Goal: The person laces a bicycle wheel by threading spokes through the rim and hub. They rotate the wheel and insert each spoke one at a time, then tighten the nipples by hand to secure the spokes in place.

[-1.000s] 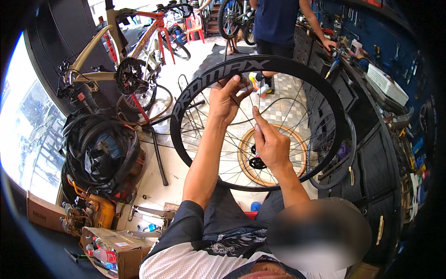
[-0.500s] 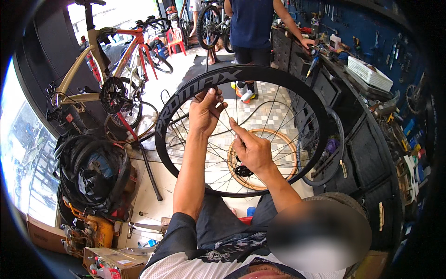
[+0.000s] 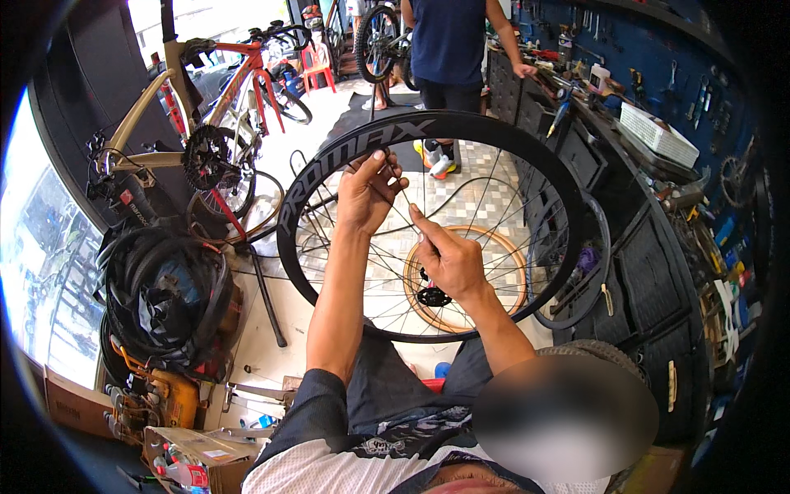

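Note:
A black deep-rimmed bicycle wheel [image 3: 527, 146] with thin dark spokes stands tilted in front of me, above my lap. Up at the inner edge of the rim, the fingers of my left hand [image 3: 368, 191] are pinched together on something small and dark that I cannot make out. My right hand [image 3: 454, 263] reaches in among the spokes, lower and to the right. Its index finger lies stretched along a spoke, the others curl in, and the thumb presses near that spoke. The hub [image 3: 434, 296] with its dark disc sits below the right hand.
Behind the wheel lies a tan-rimmed hoop [image 3: 512, 259] on the tiled floor. Bicycles [image 3: 210, 99] and a heap of black tyres [image 3: 169, 305] fill the left. Drawers and a workbench with a white basket [image 3: 657, 132] line the right. Another person [image 3: 447, 49] stands ahead.
Both hands keep nearly the same places on the wheel. The view has shifted slightly, and the other person's hand at the bench has moved a little to the left.

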`<state>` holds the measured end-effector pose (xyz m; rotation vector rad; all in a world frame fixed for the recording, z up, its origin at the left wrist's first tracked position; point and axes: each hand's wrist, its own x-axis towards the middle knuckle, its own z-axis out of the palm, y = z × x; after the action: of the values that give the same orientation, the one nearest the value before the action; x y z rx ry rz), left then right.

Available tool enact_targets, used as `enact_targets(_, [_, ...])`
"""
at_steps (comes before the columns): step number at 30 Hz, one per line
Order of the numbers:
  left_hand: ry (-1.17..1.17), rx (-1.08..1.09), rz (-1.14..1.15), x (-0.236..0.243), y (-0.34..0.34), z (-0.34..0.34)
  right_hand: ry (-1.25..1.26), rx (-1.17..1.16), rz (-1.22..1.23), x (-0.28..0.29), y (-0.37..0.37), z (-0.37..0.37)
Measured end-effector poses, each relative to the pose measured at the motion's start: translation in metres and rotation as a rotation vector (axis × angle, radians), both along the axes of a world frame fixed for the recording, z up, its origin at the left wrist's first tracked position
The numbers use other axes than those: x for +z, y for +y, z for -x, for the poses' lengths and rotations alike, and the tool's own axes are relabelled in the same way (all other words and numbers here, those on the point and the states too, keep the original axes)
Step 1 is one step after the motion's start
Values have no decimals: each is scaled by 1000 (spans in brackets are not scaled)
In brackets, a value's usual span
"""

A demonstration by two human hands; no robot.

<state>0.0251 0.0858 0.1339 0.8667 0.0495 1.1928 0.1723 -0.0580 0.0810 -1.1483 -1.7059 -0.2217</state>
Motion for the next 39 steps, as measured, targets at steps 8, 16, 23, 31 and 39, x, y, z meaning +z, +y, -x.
enact_targets(8, [-13, 5, -30, 0, -2, -1, -8, -48, -76, -3, 8, 5])
enact_targets(16, [55, 123, 64, 9, -11, -5, -19, -85, -99, -6, 11, 5])
enact_targets(23, [22, 28, 2, 11, -12, -2, -4, -86, -92, -5, 10, 8])
enact_targets(31, [72, 157, 32, 10, -10, -9, -35, -105, -88, -5, 11, 6])
enact_targets(39, [71, 26, -42, 6, -4, -1, -37, -120, -13, -1, 9, 8])
